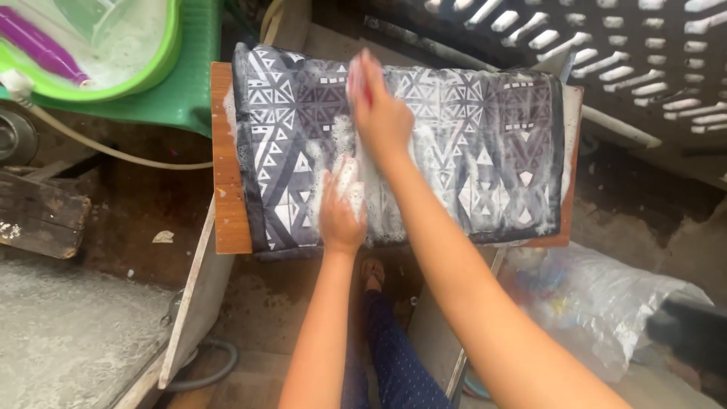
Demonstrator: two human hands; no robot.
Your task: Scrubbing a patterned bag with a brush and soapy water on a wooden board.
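Cloth point(447, 151) lies spread flat across a wooden board point(227, 182), soapy, patterned in black, grey and white triangles. It covers nearly the whole board; only the left edge strip of wood and a sliver at the right show bare.

My left hand point(341, 208) presses palm-down on the cloth near its lower edge, fingers spread and flat, foam over the knuckles. Gripping nothing, just pinning the fabric.

My right hand point(379, 113) sits higher up, near the cloth's top middle, fingers curled down around something red that barely shows under them. I cannot tell what it is. Hand is blurred.

2 arms cross the lower frame; right arm runs in from the bottom right corner.

Green basin point(170, 53) at top left, holding sudsy water and a purple item point(42, 45), well apart from both hands. White slatted basket point(644, 53) at top right. Clear plastic bag point(606, 303) on the ground at the lower right. My foot in a sandal point(372, 271) shows below the board, between the arms.
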